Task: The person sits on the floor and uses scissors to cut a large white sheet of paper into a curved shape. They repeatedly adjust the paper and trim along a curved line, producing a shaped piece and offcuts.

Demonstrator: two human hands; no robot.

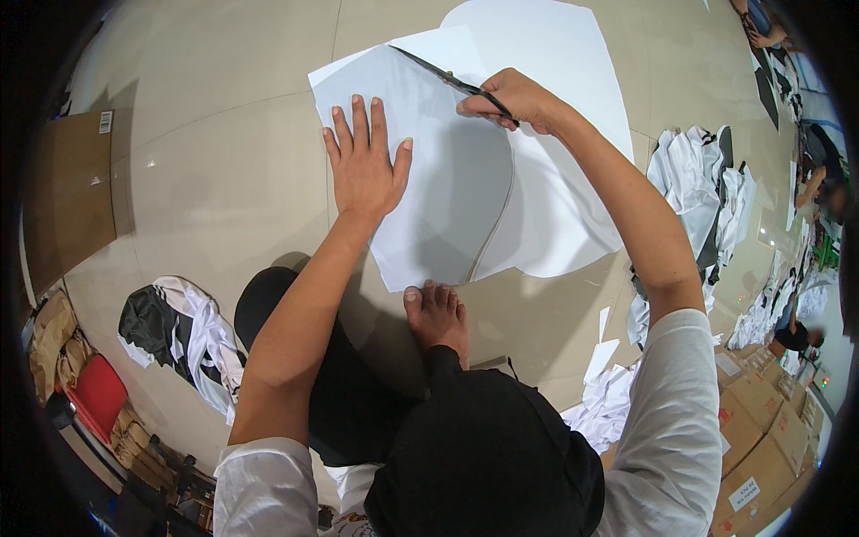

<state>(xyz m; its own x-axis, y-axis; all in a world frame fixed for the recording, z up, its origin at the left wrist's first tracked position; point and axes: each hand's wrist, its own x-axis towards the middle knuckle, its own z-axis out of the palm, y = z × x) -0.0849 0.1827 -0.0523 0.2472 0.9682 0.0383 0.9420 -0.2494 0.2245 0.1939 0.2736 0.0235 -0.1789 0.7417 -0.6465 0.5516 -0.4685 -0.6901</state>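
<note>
White sheet material [438, 170], apparently in layers, lies on the tiled floor in front of me, with a curved edge running down its right part. My left hand [365, 166] is spread flat on its left side, fingers apart and holding nothing. In my right hand [514, 100] is a pair of black-handled scissors [452, 79], the blades pointing to the upper left over the sheet. A wider white piece [573, 98] extends under and to the right. My bare foot [437, 322] touches or nearly touches the sheet's near edge; I cannot tell which.
Piles of white and black cloth lie at the left [183, 331] and right [693, 188]. White scraps [604, 407] are near my right elbow. A cardboard box [72, 192] stands far left, stacked cartons [761, 421] at lower right. Other people sit along the right edge.
</note>
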